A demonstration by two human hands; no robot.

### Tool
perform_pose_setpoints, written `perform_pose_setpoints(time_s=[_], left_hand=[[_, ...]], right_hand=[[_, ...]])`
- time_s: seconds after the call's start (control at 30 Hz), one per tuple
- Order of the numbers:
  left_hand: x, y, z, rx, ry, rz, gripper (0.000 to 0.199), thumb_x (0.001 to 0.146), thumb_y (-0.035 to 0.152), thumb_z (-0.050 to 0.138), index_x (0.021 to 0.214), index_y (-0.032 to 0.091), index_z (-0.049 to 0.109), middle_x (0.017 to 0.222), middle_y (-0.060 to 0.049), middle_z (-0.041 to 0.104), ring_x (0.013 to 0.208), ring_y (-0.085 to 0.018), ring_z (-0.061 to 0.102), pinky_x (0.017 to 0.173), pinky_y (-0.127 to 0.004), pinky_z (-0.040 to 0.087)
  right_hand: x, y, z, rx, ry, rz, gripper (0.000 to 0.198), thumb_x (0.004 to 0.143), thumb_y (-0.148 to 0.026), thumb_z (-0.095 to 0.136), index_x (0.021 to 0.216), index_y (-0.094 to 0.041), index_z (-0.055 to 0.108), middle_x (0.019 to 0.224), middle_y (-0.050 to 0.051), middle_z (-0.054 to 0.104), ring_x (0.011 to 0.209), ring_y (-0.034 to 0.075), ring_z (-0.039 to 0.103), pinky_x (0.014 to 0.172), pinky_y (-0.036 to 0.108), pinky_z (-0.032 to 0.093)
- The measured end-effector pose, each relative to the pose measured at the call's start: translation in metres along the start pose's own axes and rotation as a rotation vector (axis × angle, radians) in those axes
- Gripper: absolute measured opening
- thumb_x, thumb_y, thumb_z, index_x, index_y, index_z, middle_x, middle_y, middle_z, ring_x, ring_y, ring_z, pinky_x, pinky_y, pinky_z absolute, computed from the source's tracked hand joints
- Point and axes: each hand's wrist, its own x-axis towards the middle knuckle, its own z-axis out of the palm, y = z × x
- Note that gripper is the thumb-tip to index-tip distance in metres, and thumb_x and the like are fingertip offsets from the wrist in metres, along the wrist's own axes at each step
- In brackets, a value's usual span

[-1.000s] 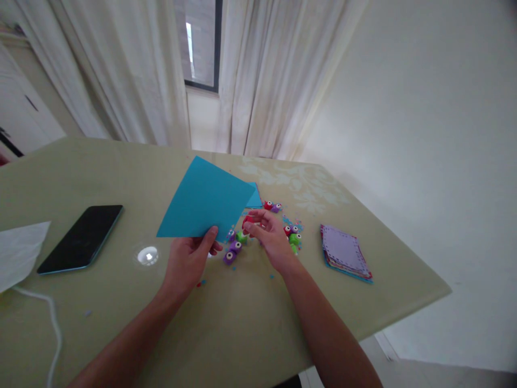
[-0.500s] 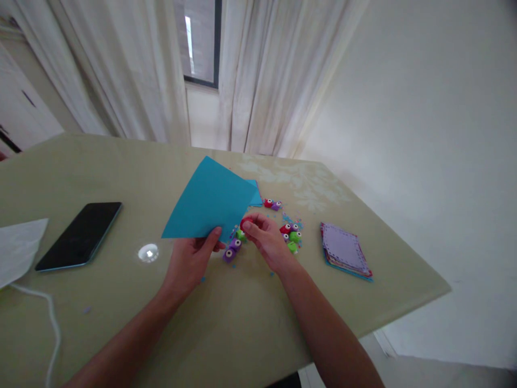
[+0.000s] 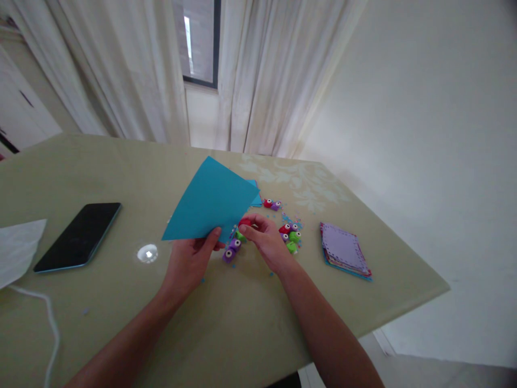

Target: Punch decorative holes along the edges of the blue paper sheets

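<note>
A square sheet of blue paper (image 3: 212, 202) is held up by my left hand (image 3: 194, 256), thumb over its lower edge and fingers behind. My right hand (image 3: 264, 242) pinches a small red craft punch (image 3: 244, 222) close to the sheet's right edge. Whether the punch grips the paper cannot be made out. Between my hands, two purple craft punches (image 3: 232, 250) and a green craft punch (image 3: 240, 236) lie on the table, partly behind the sheet and fingers. More red, purple and green craft punches (image 3: 294, 237) are grouped right of my right hand.
Farther back lie a red and a purple punch (image 3: 276, 205) beside blue paper sheets (image 3: 254, 186). Tiny paper bits (image 3: 291, 219) are scattered around. A stack of edge-punched paper squares (image 3: 345, 249) is at the right. A dark tablet (image 3: 78, 237) and white cable (image 3: 51, 323) lie left.
The blue sheet has shifted very slightly to the right. My right fingers have changed their hold slightly on the red punch, which shows more now.
</note>
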Motion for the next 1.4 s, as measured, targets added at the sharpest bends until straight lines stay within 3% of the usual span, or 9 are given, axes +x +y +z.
perform_pose_setpoints(time_s=[0.37, 0.67, 0.87, 1.1, 1.4], left_hand=[[-0.001, 0.003, -0.001, 0.012, -0.019, -0.006, 0.031, 0.079, 0.052, 0.069, 0.069, 0.023, 0.070, 0.063, -0.005, 0.078, 0.059, -0.024, 0.075, 0.060, -0.032, 0.061], [-0.002, -0.007, 0.000, 0.040, -0.068, 0.023, 0.032, 0.084, 0.053, 0.069, 0.073, 0.023, 0.069, 0.068, -0.005, 0.079, 0.062, -0.025, 0.077, 0.064, -0.033, 0.062], [-0.004, -0.005, 0.003, 0.027, -0.111, 0.051, 0.030, 0.086, 0.051, 0.069, 0.079, 0.023, 0.069, 0.071, -0.005, 0.080, 0.063, -0.025, 0.077, 0.062, -0.032, 0.061], [-0.004, -0.003, 0.004, -0.009, -0.101, 0.031, 0.029, 0.084, 0.051, 0.071, 0.082, 0.022, 0.069, 0.074, -0.006, 0.080, 0.062, -0.025, 0.077, 0.061, -0.033, 0.062], [-0.004, -0.004, 0.006, -0.046, -0.095, 0.034, 0.031, 0.083, 0.051, 0.072, 0.083, 0.020, 0.071, 0.072, -0.006, 0.080, 0.062, -0.025, 0.077, 0.060, -0.032, 0.060]], right_hand=[[-0.001, -0.001, 0.002, -0.012, -0.005, 0.015, 0.038, 0.064, -0.046, 0.098, 0.087, -0.023, 0.078, 0.083, 0.001, 0.073, 0.074, 0.016, 0.062, 0.073, 0.032, 0.048], [-0.001, -0.004, 0.002, 0.181, 0.024, 0.097, 0.048, 0.055, -0.049, 0.103, 0.082, -0.023, 0.074, 0.082, 0.000, 0.071, 0.073, 0.015, 0.061, 0.069, 0.030, 0.049], [-0.005, -0.006, 0.005, 0.135, -0.018, 0.124, 0.051, 0.058, -0.057, 0.100, 0.066, -0.020, 0.066, 0.063, -0.004, 0.054, 0.061, 0.011, 0.045, 0.059, 0.028, 0.039], [-0.003, 0.000, 0.004, 0.060, -0.043, 0.099, 0.048, 0.062, -0.059, 0.096, 0.071, -0.021, 0.068, 0.068, -0.002, 0.057, 0.064, 0.014, 0.045, 0.062, 0.031, 0.036], [-0.004, 0.002, 0.008, 0.076, -0.034, 0.084, 0.047, 0.064, -0.057, 0.095, 0.068, -0.020, 0.066, 0.061, -0.004, 0.051, 0.059, 0.011, 0.039, 0.057, 0.029, 0.027]])
